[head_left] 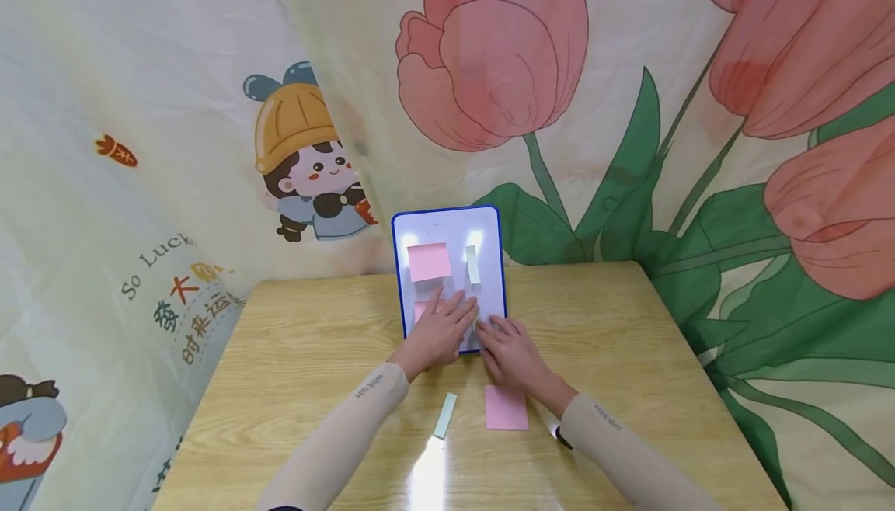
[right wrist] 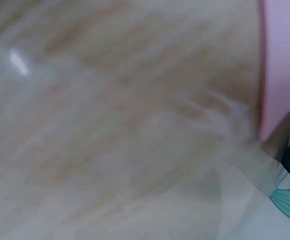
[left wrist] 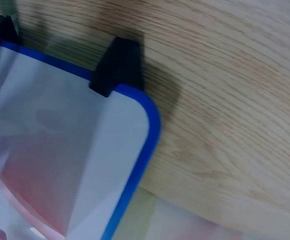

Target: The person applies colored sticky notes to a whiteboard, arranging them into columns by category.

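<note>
A small blue-rimmed whiteboard (head_left: 450, 220) stands at the table's back edge. A pink sticky note (head_left: 430, 262) and a pale green paper strip (head_left: 472, 265) are on its upper half. Another pink note (head_left: 419, 309) sits lower, mostly hidden behind my left hand (head_left: 439, 334), whose extended fingers lie over the lower board. At the board's lower right edge is my right hand (head_left: 513, 352), its fingers reaching over the rim beside the left fingertips. What lies beneath the fingertips is hard to tell. In the left wrist view, black clips (left wrist: 119, 65) grip the board's rim.
On the wooden table (head_left: 315, 340), a pale green strip (head_left: 444, 416) lies in front of the board. A pink note (head_left: 506, 408) lies below my right forearm's hand end. A printed cloth (head_left: 601, 29) with tulips hangs behind the table.
</note>
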A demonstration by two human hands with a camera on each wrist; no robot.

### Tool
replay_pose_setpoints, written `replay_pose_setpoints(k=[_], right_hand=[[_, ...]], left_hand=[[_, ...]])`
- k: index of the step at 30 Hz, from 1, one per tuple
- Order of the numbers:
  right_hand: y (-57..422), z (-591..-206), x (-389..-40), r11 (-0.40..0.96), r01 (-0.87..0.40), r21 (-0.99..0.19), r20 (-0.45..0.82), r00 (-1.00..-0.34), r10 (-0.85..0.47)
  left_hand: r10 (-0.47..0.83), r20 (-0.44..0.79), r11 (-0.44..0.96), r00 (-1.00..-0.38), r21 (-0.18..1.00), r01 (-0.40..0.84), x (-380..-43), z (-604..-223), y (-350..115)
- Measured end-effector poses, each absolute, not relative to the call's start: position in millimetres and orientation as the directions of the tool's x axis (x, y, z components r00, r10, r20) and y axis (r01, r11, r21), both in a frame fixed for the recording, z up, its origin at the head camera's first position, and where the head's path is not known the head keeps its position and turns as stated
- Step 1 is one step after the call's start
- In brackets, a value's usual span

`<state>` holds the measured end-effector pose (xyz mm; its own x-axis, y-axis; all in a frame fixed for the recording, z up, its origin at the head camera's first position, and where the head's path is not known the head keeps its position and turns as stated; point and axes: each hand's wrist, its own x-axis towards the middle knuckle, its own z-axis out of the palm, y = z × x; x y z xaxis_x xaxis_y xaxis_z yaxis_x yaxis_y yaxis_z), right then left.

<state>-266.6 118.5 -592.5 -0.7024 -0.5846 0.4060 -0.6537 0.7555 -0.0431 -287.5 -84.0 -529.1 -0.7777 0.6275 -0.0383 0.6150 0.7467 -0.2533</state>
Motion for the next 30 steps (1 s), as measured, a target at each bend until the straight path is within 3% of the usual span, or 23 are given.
replay_pose_setpoints(k=[6,13,23,27,30], right_hand=[[113,-584,-272,0.790,-0.613,-0.006,0.348,-0.742,-0.573],[116,-598,-267,0.769,-0.639,-0.026,0.402,-0.711,-0.577],[122,-603,-255,0.780,-0.621,-0.076,0.275,-0.765,-0.583],[122,-601,-255,0.755,-0.652,-0.071,0.338,-0.727,-0.597],[121,-595,-258,0.719,-0.694,-0.036,0.520,-0.627,-0.580]], left_hand=[[0.636,-0.026,0.745,-0.771,-0.241,0.622,-286,-529,-90],[0.627,-0.032,0.753,-0.778,-0.231,0.617,-288,-532,-88],[0.616,-0.051,0.760,-0.786,-0.227,0.609,-286,-529,-88],[0.618,-0.048,0.759,-0.785,-0.223,0.611,-285,-529,-89],[0.617,-0.045,0.760,-0.786,-0.226,0.609,-284,-528,-88]])
